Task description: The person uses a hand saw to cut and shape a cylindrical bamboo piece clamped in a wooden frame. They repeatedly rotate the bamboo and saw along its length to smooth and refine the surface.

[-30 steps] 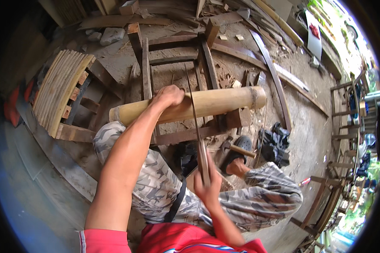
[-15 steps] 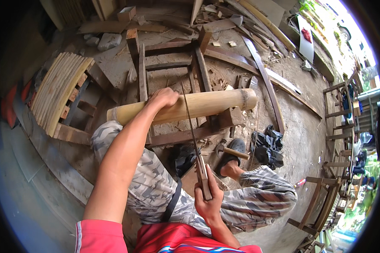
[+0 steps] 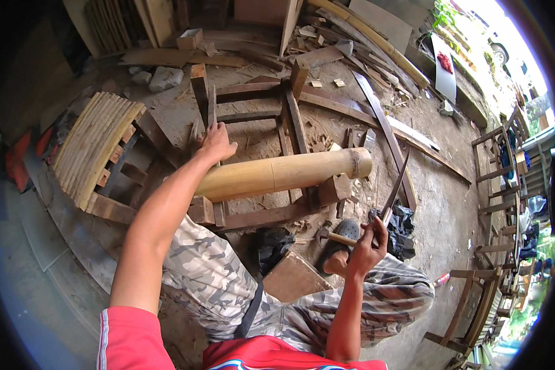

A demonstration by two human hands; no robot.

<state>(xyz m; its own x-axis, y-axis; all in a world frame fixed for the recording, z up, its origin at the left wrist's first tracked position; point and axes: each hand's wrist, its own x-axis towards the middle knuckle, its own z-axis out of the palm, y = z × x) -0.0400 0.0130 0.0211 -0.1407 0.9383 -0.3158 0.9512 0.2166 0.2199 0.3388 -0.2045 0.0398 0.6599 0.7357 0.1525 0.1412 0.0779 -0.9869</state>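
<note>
Your right hand (image 3: pixel 369 246) has its grip pressed around the handle of a long knife (image 3: pixel 393 190), blade tilted up and away, just right of the bamboo (image 3: pixel 283 172). The bamboo lies across a wooden frame (image 3: pixel 253 117) above your knees. Your left hand (image 3: pixel 216 143) rests beyond it, grip spread, touching the frame's upright slat.

The bamboo pole (image 3: pixel 283 174) is smooth, pale yellow with a slight sheen. The knife (image 3: pixel 393 188) has a dark matt metal blade. The frame (image 3: pixel 253 123) beneath is rough, weathered wood.
</note>
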